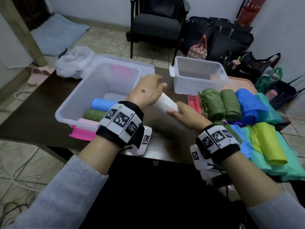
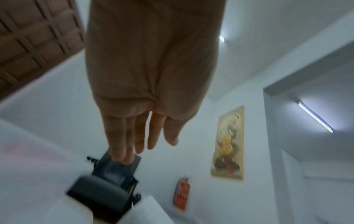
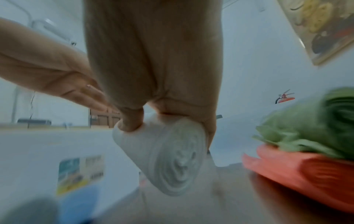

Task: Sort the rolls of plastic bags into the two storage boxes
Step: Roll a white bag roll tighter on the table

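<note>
My right hand (image 1: 181, 113) grips a white roll of bags (image 1: 165, 103) by its near end, above the dark table (image 1: 41, 113) between the two boxes. The right wrist view shows thumb and fingers (image 3: 132, 121) curled round the white roll (image 3: 172, 163). My left hand (image 1: 153, 86) is over the roll's far end, its fingers (image 2: 138, 136) straight and holding nothing; whether it touches the roll I cannot tell. The large clear box (image 1: 66, 113) on the left holds a blue roll (image 1: 102, 104), a green roll (image 1: 94, 114) and a pink roll (image 1: 87, 123). The small clear box (image 1: 189, 86) stands at the back right.
A pile of rolls lies at the right: green (image 1: 212, 104), blue (image 1: 247, 106), coral (image 1: 194, 101), yellow-green (image 1: 270, 144) and teal ones. A white plastic bag (image 1: 74, 63) sits at the table's far left corner. A black chair (image 1: 156, 22) and bags (image 1: 231, 38) stand behind.
</note>
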